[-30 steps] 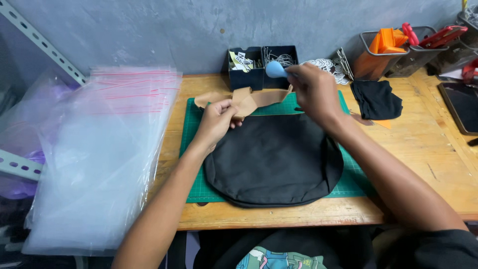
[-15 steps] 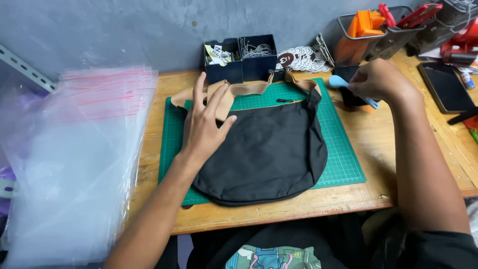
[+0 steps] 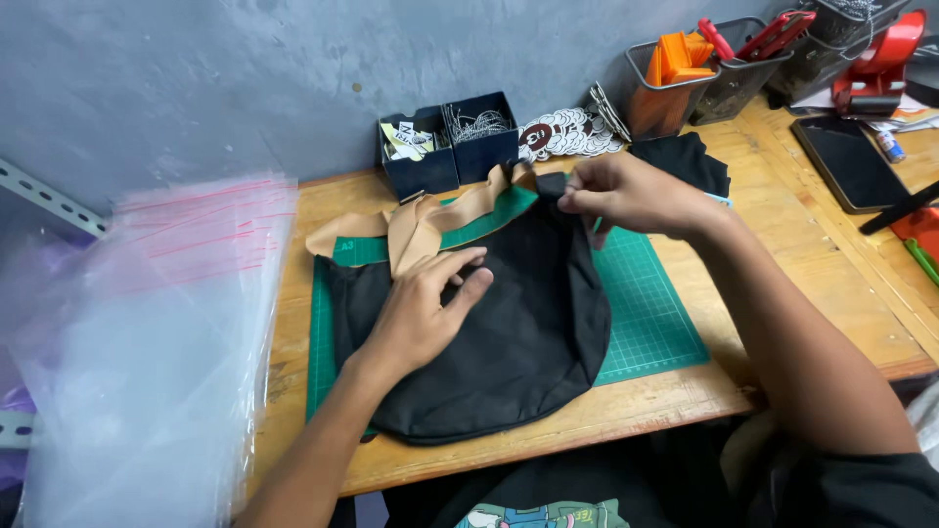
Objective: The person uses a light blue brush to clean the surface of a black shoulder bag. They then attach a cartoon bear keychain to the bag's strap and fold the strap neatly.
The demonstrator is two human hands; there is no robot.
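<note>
A: Lying on the green mat [image 3: 653,315], the black bag [image 3: 509,323] points its rounded bottom at the person, its opening toward the wall.

B: The left hand [image 3: 427,305] presses flat, fingers spread, on it. The right hand [image 3: 626,194] pinches its far corner by the tan strap [image 3: 430,220]. Plastic bags [image 3: 147,342] lie left, two dark boxes [image 3: 448,149] behind.

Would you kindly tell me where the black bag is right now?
The black bag lies on the green mat at table centre, under the left hand, its top corner pinched by the right hand.
</note>
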